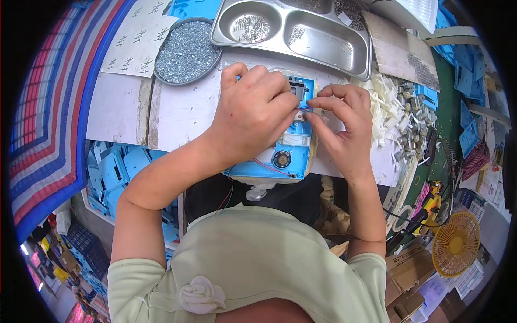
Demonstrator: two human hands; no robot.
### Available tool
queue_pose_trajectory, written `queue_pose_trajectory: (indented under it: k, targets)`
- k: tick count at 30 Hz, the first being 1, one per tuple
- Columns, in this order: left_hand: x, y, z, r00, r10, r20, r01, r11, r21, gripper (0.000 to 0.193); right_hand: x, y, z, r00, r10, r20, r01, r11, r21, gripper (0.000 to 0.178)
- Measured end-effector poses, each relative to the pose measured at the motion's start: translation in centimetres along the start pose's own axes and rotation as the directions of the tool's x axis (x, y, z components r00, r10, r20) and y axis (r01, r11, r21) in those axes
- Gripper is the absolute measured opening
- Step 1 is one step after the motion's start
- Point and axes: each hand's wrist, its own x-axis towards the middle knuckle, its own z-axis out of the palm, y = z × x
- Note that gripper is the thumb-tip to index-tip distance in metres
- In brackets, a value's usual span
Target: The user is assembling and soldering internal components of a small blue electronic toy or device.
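A light-blue plastic housing (302, 168) lies face-up on the white work surface in front of me. Inside its near end sits a round black speaker (281, 159) with thin red wires (267, 166) running beside it. My left hand (249, 110) is curled over the housing's left side, fingers closed; what its fingertips pinch is hidden. From the right, my right hand (346, 121) brings thumb and index finger close together at thin coloured wires (305, 109), seemingly pinching them. Between the hands, a small pale part (300, 116) shows in the housing.
A round grey tray of small screws (187, 51) stands at the far left, beside a steel compartment tray (328, 46) holding small metal parts. White plastic pieces (381, 102) and small metal motors (414, 116) are heaped at right. Blue housings (116, 172) fill a bin at left.
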Motion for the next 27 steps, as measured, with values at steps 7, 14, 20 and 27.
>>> queue_pose_trajectory:
  k: [7, 14, 20, 27]
  targets:
    - [-1.4, -1.3, -1.4, 0.999, -0.026, -0.034, 0.022, 0.994, -0.109, 0.015, 0.8, -0.7, 0.5, 0.996, -0.092, 0.020, 0.092, 0.996, 0.007, 0.027]
    - [-3.3, -2.5, -2.3, 0.984, -0.164, -0.066, 0.150, 0.973, -0.177, 0.013, 1.1, -1.8, 1.5, 0.994, -0.100, 0.033, 0.099, 0.995, 0.024, 0.027]
    - [-5.0, -3.5, -1.9, 0.940, -0.296, -0.168, 0.270, 0.950, -0.159, 0.011, 1.4, -2.2, 1.9, 0.986, -0.167, 0.007, 0.167, 0.985, -0.052, 0.023]
    - [-5.5, -2.9, -1.0, 0.909, -0.344, -0.237, 0.331, 0.939, -0.093, 0.013, 0.9, -2.3, 1.2, 0.990, -0.142, -0.004, 0.141, 0.986, -0.084, 0.017]
